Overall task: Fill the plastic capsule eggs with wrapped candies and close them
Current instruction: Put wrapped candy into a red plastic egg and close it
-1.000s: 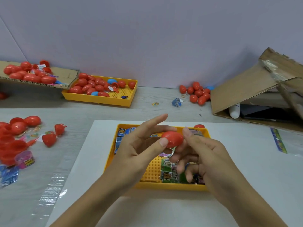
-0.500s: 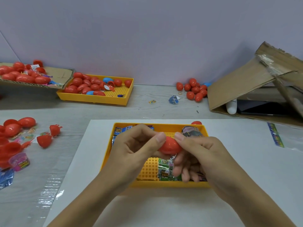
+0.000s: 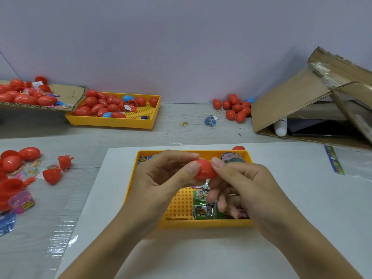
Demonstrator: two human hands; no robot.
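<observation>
You've got the red egg [image 3: 204, 169] pinched between both hands at frame centre, held above the near yellow tray [image 3: 201, 223]. Left hand [image 3: 161, 176] grips its left end, thumb on the front face, fingers curled round the back. Right hand [image 3: 241, 178] pinches the right end with thumb and forefinger; the lower fingers curl loosely underneath and whether they hold anything is unclear. Can't tell if the seam has fully snapped shut; your fingers hide it.

Handling, as a guess: thin hard plastic shell, very light, glossy and slippery, rounded so it will squirt out if you squeeze near the tips. Hold each half by its widest part, close to the seam, and press straight along the long axis. Too much side squeeze could flex the shell and pop the halves apart.

The wrapped candies [image 3: 203, 206] lying in the tray below look like light, crinkly foil packets; pick one by an edge.

More red eggs sit in the far tray [image 3: 150, 121] upper left, and a loose pile [image 3: 234, 108] lies upper right beside the cardboard box [image 3: 291, 101].
</observation>
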